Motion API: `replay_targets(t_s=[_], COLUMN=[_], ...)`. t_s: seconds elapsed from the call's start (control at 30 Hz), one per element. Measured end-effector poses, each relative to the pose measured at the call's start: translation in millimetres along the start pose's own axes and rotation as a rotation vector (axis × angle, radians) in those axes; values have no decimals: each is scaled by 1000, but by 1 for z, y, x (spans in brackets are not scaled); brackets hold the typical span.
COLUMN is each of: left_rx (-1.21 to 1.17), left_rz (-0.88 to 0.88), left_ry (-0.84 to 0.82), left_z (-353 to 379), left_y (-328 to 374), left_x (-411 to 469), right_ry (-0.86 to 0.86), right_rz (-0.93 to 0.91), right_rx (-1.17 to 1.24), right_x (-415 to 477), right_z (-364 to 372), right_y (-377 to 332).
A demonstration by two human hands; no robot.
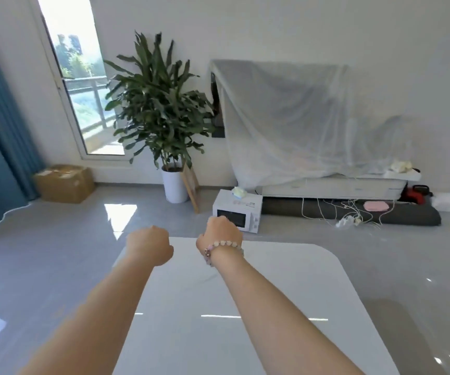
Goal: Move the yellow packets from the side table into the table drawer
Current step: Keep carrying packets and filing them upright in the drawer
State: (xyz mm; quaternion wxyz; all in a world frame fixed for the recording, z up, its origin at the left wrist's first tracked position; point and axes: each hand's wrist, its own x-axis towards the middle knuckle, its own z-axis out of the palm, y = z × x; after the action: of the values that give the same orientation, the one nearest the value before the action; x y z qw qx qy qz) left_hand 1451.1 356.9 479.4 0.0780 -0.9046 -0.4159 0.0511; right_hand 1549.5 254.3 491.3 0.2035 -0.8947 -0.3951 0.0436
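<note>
Both my arms stretch forward over a white table [286, 307] with rounded corners. My left hand [149, 244] is bent down at the wrist near the table's far left corner, fingers curled under and out of sight. My right hand [219, 231], with a bead bracelet on its wrist, hangs the same way over the far edge. Neither hand visibly holds anything. No yellow packets, side table or drawer are in view.
On the grey floor beyond the table stand a white microwave [237, 211], a potted plant [175, 182] and a cardboard box [64, 182]. A sheet-covered TV unit [326, 185] with loose cables lies along the back wall. Blue curtains hang at the left.
</note>
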Motion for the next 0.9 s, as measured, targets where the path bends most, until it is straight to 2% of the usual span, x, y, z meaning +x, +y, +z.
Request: replay_targets(t_s=[0.17,0.33,0.73,0.9], left_rx=[6,64,154,153], left_rz=[-205,-372,-676,-864], left_ry=[82,58,50,39], left_z=[-13,-7,13,31], left_y=[-93,-179,-393,-477], left_x=[-41,-93,-251,-335], right_ry=[-16,-73,-108,-205], right_rz=[-230,-414,-713,-857], right_rx=[-9,9,94,87], right_x=[-7,-40,-145,-209], right_z=[6,28,79,110], right_y=[-90,-176,-394,-487])
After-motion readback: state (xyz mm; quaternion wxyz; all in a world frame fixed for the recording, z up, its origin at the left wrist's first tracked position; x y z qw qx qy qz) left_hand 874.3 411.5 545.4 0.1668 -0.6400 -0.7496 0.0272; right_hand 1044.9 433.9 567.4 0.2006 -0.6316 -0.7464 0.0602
